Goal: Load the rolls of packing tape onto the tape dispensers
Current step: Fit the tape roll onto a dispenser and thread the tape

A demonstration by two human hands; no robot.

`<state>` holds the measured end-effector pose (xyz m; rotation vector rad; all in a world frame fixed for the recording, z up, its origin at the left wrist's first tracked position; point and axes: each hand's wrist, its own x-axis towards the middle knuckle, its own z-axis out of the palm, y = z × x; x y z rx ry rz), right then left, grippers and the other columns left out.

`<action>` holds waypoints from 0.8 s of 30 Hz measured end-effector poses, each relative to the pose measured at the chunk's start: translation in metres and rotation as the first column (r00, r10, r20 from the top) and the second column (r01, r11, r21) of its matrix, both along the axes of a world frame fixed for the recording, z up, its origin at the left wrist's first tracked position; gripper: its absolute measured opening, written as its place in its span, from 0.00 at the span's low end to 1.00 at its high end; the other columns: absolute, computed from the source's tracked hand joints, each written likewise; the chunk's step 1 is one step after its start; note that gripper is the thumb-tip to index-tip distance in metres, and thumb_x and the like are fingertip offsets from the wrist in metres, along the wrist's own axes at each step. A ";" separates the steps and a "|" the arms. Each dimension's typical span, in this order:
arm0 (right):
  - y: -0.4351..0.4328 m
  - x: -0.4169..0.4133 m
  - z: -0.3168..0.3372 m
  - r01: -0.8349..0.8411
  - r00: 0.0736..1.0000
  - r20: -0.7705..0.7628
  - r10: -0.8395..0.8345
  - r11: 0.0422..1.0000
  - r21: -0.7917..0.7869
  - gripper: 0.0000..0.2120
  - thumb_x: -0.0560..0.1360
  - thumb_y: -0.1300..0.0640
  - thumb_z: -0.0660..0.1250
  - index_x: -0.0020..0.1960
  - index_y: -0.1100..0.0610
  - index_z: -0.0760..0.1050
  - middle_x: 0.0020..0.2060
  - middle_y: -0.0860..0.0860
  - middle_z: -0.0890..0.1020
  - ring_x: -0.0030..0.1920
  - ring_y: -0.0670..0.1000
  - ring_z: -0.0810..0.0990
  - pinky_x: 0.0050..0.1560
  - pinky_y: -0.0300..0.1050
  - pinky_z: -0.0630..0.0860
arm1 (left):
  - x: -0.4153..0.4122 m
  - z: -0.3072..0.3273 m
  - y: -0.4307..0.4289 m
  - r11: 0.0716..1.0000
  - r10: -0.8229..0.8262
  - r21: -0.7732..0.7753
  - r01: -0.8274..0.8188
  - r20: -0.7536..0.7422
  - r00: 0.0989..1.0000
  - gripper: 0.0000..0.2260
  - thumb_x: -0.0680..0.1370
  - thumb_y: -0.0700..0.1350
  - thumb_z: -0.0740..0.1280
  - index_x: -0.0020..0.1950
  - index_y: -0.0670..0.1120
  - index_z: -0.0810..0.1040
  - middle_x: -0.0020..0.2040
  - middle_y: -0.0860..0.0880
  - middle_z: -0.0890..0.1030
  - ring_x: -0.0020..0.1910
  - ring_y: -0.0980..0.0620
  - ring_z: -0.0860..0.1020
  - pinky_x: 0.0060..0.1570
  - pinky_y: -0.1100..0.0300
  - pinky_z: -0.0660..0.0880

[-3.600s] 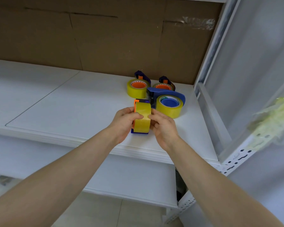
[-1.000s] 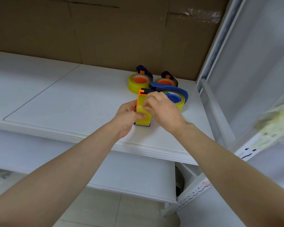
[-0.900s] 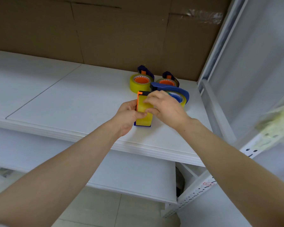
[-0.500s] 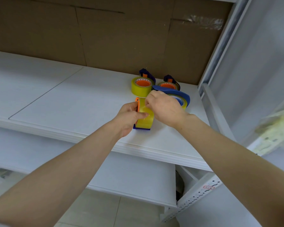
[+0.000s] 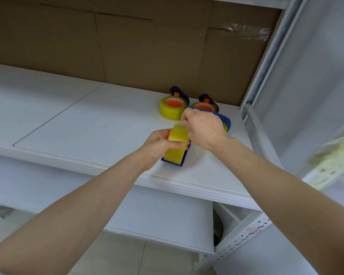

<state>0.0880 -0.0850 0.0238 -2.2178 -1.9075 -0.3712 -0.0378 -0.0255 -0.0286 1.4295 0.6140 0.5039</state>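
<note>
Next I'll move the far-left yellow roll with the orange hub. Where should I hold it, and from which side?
Probably grip the far-left yellow roll across its outer rim, from above and the left: it lies flat, hub up, left side free; the right hand, pinching the tape end, crowds its right.

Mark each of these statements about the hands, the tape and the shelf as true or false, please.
1. The left hand grips the yellow roll. True.
2. An orange-cored roll lies on the shelf beyond the hands. True.
3. The right hand lies flat on the shelf. False: it pinches the tape end above the yellow roll.
4. The back wall is tiled. False: it is cardboard.
</note>
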 end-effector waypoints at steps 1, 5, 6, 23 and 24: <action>-0.001 -0.001 0.000 0.002 1.000 -0.003 -0.002 1.000 0.006 0.09 0.78 0.60 0.58 0.58 0.57 0.69 0.52 0.55 0.79 0.49 0.58 0.79 0.38 0.48 0.70 | -0.001 -0.001 -0.002 1.000 0.001 -0.001 -0.001 0.012 1.000 0.09 0.72 0.37 0.71 0.50 0.47 0.80 0.44 0.49 0.84 0.42 0.55 0.83 0.44 0.64 0.77; -0.005 -0.002 0.001 0.004 0.998 -0.067 -0.001 0.999 0.036 0.09 0.78 0.60 0.58 0.58 0.58 0.69 0.53 0.56 0.78 0.48 0.59 0.79 0.39 0.50 0.72 | -0.002 -0.006 -0.004 0.996 0.069 0.063 -0.068 -0.013 0.998 0.04 0.75 0.42 0.69 0.48 0.47 0.79 0.46 0.48 0.83 0.44 0.52 0.80 0.51 0.57 0.76; -0.006 -0.002 0.002 0.005 0.995 -0.104 0.000 0.999 0.049 0.09 0.78 0.60 0.58 0.57 0.58 0.69 0.53 0.56 0.78 0.49 0.59 0.78 0.40 0.51 0.73 | -0.002 -0.006 -0.004 0.993 0.093 0.072 -0.092 -0.011 0.996 0.04 0.75 0.44 0.69 0.47 0.46 0.79 0.45 0.47 0.82 0.44 0.51 0.80 0.50 0.57 0.77; 0.004 0.012 -0.014 0.143 0.920 -0.363 -0.146 0.989 -0.035 0.08 0.79 0.63 0.57 0.56 0.60 0.69 0.48 0.58 0.80 0.48 0.58 0.79 0.38 0.46 0.69 | -0.008 0.000 0.001 0.971 0.234 -0.040 -0.235 -0.034 0.972 0.11 0.73 0.54 0.69 0.45 0.46 0.79 0.41 0.48 0.82 0.43 0.51 0.80 0.46 0.58 0.77; 0.004 0.012 -0.014 0.148 0.919 -0.365 -0.150 0.988 -0.036 0.08 0.79 0.62 0.57 0.57 0.59 0.69 0.48 0.57 0.80 0.48 0.57 0.79 0.38 0.46 0.69 | -0.008 0.001 0.001 0.968 0.248 -0.031 -0.249 -0.042 0.968 0.13 0.73 0.55 0.69 0.46 0.45 0.79 0.42 0.48 0.82 0.44 0.50 0.80 0.46 0.58 0.77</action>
